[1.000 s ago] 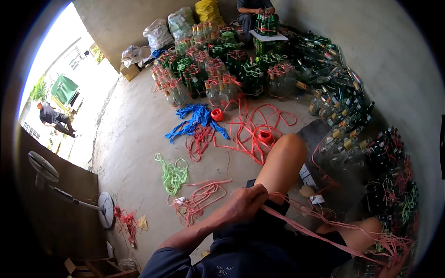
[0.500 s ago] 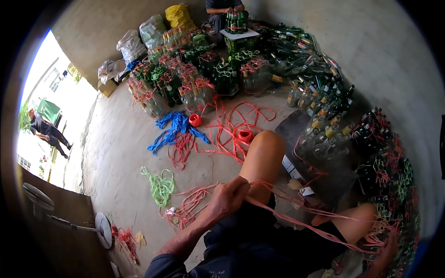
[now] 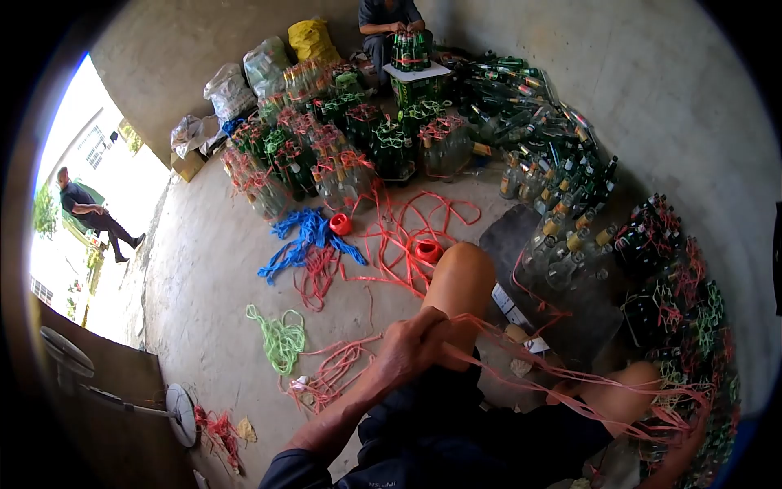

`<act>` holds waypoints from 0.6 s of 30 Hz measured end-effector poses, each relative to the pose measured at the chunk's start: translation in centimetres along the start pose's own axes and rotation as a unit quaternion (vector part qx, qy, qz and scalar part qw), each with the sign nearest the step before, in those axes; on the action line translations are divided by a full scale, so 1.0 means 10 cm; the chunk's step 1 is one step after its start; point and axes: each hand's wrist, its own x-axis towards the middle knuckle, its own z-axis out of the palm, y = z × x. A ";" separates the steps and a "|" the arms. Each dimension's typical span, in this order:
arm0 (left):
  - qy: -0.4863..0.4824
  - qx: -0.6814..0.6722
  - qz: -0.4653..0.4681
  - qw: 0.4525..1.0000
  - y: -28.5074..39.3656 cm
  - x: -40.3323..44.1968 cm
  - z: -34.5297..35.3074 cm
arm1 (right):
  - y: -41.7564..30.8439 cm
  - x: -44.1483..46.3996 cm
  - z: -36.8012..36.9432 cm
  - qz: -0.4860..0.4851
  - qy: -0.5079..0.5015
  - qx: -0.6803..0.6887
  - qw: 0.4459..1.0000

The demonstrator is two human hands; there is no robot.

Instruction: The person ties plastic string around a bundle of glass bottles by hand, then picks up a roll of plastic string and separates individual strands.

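Observation:
My left hand (image 3: 413, 346) is closed round pink plastic twine (image 3: 562, 377), its fist above my knee. From there the strands stretch across my lap to my right hand (image 3: 691, 436), low at the right edge, where they fan into loops about the fingers. That hand is dim and partly covered by the strands, but it holds them. Below my left fist, a loose heap of pink twine (image 3: 338, 371) lies on the floor. Beside it is a pale green twine bundle (image 3: 283, 342).
Tied bundles of bottles (image 3: 334, 167) stand ahead; loose green bottles (image 3: 521, 98) pile along the wall. Blue strips (image 3: 305, 236) and red twine rolls (image 3: 428, 250) lie on the floor. One person (image 3: 391, 28) sits at the back; another (image 3: 94, 213) is outside. A fan (image 3: 181, 414) is at left.
The strands between my hands hang a little looser, and loops spread wider at my right hand. My left hand stays nearly in place. The person outside has changed posture.

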 end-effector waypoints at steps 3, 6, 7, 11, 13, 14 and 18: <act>-0.004 0.005 0.015 1.000 0.05 0.05 -0.02 | -0.06 0.06 -0.10 -0.091 -0.003 0.015 0.996; 0.002 0.001 0.027 1.000 0.09 0.07 -0.02 | -0.22 0.06 -0.29 -0.162 -0.089 -0.114 0.976; 0.010 0.000 0.038 0.999 0.05 0.09 0.00 | -0.39 -0.06 -0.13 -0.147 -0.062 -0.093 0.983; 0.019 0.001 0.040 0.999 0.05 0.10 -0.01 | -0.99 -0.65 0.75 -0.073 0.100 0.146 0.981; 0.024 -0.004 0.052 0.998 0.04 0.11 -0.01 | -0.87 -0.54 0.59 -0.072 0.026 0.153 0.985; 0.027 -0.006 0.058 0.998 0.03 0.11 -0.02 | -0.83 -0.56 0.65 -0.078 0.029 0.132 0.988; 0.032 0.009 0.069 0.997 -0.01 0.12 -0.04 | -0.72 -0.69 0.89 -0.079 0.043 0.067 0.994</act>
